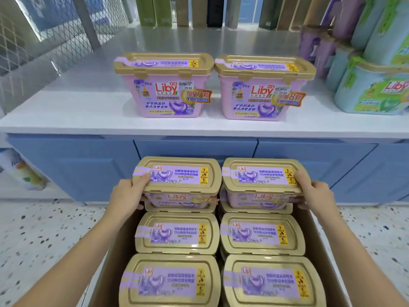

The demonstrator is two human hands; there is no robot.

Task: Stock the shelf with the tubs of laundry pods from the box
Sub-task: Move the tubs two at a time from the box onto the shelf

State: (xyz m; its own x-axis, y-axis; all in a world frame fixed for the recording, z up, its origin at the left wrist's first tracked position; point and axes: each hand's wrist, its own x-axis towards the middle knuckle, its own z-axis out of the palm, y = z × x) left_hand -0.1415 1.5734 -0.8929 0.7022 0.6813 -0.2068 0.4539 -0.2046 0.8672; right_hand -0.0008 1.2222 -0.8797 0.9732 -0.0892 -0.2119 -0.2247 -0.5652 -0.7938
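Two pink tubs with gold lids, a left shelf tub [164,85] and a right shelf tub [264,87], stand side by side on the white shelf [66,111]. Below it, a cardboard box [318,244] holds several more tubs. My left hand [126,196] grips the left end of a raised left tub [179,180], thumb on its lid. My right hand [314,191] grips the right end of a raised right tub [261,180]. Both raised tubs sit side by side above the box's far end, higher than the other tubs.
Blue-green tubs [374,89] and purple packs [318,45] crowd the shelf's right end. Tall boxes [199,9] line its back. A wire mesh panel [44,41] bounds the left. Blue cabinet doors [88,165] lie under the shelf, with speckled floor [44,240] either side of the box.
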